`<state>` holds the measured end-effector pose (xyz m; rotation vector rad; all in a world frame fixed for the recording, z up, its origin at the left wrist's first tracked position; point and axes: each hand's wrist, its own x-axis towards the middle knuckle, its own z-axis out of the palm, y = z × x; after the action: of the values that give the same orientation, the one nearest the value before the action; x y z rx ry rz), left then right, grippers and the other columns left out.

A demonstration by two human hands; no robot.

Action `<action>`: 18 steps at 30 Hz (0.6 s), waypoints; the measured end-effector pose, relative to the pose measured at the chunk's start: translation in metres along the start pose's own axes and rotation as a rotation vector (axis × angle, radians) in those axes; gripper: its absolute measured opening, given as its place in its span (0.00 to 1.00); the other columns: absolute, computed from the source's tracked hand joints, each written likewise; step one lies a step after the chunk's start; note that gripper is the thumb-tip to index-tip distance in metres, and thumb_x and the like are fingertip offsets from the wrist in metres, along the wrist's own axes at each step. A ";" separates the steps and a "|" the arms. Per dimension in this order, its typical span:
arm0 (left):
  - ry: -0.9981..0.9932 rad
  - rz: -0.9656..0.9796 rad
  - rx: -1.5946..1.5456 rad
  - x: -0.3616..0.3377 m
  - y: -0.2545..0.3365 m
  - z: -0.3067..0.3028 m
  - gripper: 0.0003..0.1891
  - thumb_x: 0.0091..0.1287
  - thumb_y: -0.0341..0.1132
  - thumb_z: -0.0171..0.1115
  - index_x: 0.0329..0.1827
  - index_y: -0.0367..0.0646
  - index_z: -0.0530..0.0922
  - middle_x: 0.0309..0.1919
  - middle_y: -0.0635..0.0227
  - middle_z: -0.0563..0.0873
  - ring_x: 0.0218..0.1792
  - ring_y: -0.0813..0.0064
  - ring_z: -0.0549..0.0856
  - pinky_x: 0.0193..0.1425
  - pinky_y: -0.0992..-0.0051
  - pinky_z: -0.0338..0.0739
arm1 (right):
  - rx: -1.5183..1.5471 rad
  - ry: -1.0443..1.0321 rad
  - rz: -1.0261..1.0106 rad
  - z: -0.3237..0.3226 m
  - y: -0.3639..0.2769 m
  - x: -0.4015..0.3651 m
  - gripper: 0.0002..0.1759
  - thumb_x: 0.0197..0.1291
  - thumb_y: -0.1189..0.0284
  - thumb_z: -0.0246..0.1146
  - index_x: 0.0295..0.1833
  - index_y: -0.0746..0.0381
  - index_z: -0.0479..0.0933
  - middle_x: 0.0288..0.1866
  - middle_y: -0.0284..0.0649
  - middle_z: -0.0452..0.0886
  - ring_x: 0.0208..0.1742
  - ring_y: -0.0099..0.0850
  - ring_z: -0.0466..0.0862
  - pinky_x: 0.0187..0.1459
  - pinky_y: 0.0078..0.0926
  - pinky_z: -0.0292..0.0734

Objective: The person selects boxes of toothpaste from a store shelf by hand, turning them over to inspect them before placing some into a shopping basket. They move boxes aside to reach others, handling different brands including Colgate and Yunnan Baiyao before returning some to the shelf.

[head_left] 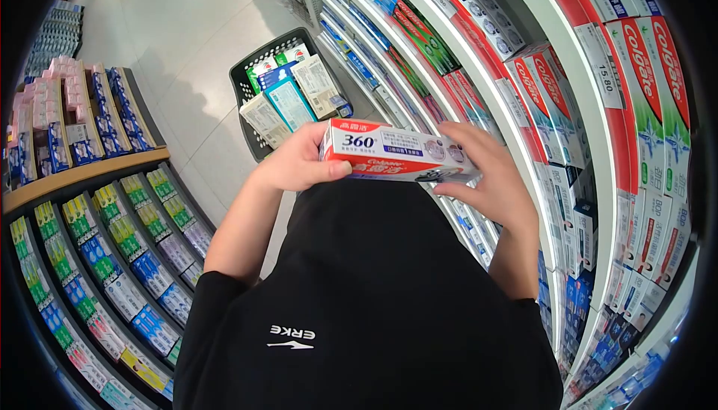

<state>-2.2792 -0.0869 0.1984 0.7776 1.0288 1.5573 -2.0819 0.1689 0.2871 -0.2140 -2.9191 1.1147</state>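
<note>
A red and white Colgate 360° toothpaste box [396, 151] is held level in front of my chest. My left hand [303, 161] grips its left end, the thumb lying across the front. At the other end, my right hand [486, 174] has its fingers on the top corner and its thumb under the lower edge. Beyond the box, a dark shopping basket [241, 84] stands on the floor with several boxed goods inside, among them a blue box [290, 103] and a cream-coloured box [317, 84].
Along my right run curved white shelves [550, 208] packed with toothpaste, including green and red Colgate boxes [645, 88] beside a price tag [600, 66]. To my left stands a low rack [112, 260] of colourful packs. Pale floor tiles [187, 28] stretch ahead.
</note>
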 end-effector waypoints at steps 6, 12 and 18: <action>-0.191 0.015 0.138 0.007 0.014 -0.003 0.53 0.59 0.60 0.80 0.78 0.32 0.68 0.71 0.55 0.80 0.72 0.62 0.78 0.78 0.60 0.70 | 0.034 -0.155 -0.041 0.007 -0.001 0.007 0.31 0.56 0.63 0.78 0.63 0.59 0.77 0.58 0.45 0.84 0.62 0.50 0.81 0.63 0.43 0.74; 0.248 -0.090 -0.223 0.006 -0.042 -0.043 0.51 0.72 0.74 0.51 0.81 0.37 0.63 0.74 0.48 0.75 0.71 0.58 0.79 0.77 0.58 0.71 | -0.172 0.110 -0.130 0.004 0.000 0.024 0.29 0.55 0.67 0.78 0.63 0.56 0.77 0.56 0.42 0.84 0.60 0.46 0.82 0.60 0.45 0.72; 0.665 -0.759 1.161 -0.054 -0.142 -0.099 0.40 0.76 0.69 0.46 0.53 0.36 0.86 0.43 0.41 0.89 0.51 0.45 0.88 0.60 0.54 0.81 | -0.405 0.498 0.002 -0.013 0.010 0.084 0.34 0.59 0.65 0.75 0.71 0.56 0.74 0.54 0.45 0.83 0.56 0.47 0.83 0.58 0.46 0.74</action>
<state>-2.2963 -0.1521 0.0295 0.4468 2.4470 0.4197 -2.1633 0.1957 0.2867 -0.4256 -2.6404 0.3751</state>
